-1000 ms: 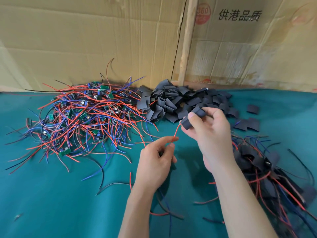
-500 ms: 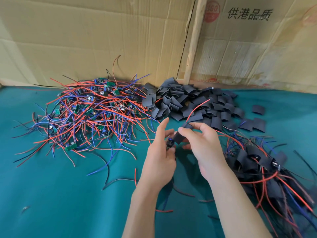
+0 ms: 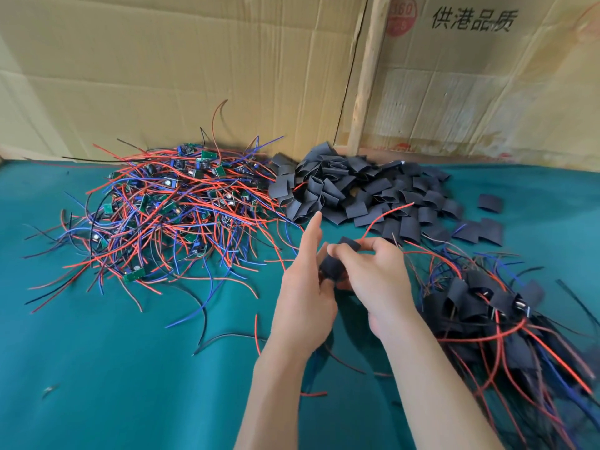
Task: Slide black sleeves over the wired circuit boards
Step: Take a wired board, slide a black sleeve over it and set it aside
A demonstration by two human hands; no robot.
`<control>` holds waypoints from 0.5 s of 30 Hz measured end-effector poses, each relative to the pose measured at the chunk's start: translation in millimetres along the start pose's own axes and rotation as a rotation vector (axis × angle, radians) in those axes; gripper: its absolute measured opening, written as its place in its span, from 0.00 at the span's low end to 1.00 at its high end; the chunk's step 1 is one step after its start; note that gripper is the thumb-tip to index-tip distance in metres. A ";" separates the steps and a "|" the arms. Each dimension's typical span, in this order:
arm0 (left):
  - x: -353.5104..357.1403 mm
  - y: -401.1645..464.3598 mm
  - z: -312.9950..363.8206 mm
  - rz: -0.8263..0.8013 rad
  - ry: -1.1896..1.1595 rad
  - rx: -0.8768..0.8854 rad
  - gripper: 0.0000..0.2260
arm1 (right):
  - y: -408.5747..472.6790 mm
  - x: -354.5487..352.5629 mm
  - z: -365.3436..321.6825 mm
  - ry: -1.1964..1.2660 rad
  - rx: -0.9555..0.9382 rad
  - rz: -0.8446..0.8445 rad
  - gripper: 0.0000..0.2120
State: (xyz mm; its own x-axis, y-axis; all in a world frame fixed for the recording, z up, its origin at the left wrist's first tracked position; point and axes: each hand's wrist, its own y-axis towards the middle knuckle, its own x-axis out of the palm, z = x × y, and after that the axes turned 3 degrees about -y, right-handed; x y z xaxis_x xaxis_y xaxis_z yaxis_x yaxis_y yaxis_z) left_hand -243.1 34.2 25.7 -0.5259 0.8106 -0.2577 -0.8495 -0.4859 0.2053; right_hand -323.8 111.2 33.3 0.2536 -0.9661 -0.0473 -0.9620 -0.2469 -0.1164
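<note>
Boards [image 3: 168, 209], light and tangled in springy red, blue and black wires, are heaped at the left on the green cloth [image 3: 97, 368]. At centre, the left hand [image 3: 305, 300] is closed on the lower end of a sleeve [image 3: 334, 266], forefinger lifted clear; the right hand [image 3: 376, 280] pinches its upper end, where a red wire [image 3: 386, 216] emerges. The sleeve is judged soft, thin and easily flattened, best held by its edges. Loose sleeves [image 3: 357, 196] are piled behind; finished pieces [image 3: 487, 306] lie at the right.
</note>
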 end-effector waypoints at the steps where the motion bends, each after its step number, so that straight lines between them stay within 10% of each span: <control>1: 0.0 0.0 -0.9 0.021 -0.001 0.001 0.45 | 0.3 0.3 0.3 -0.002 -0.002 0.006 0.12; 7: -0.2 2.9 -3.9 0.099 -0.143 -0.136 0.08 | 6.5 -15.5 -2.2 0.100 -0.016 0.025 0.11; 15: -3.5 3.1 -2.0 0.091 -0.178 -0.080 0.10 | 3.5 -13.8 -0.3 0.159 0.010 0.035 0.11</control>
State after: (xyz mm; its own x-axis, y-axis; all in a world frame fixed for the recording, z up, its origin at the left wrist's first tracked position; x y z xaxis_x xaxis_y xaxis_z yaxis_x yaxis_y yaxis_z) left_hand -244.0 29.3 25.3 -0.5910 0.8037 -0.0690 -0.8032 -0.5784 0.1429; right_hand -330.8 123.6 33.9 0.2000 -0.9741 0.1058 -0.9688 -0.2127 -0.1275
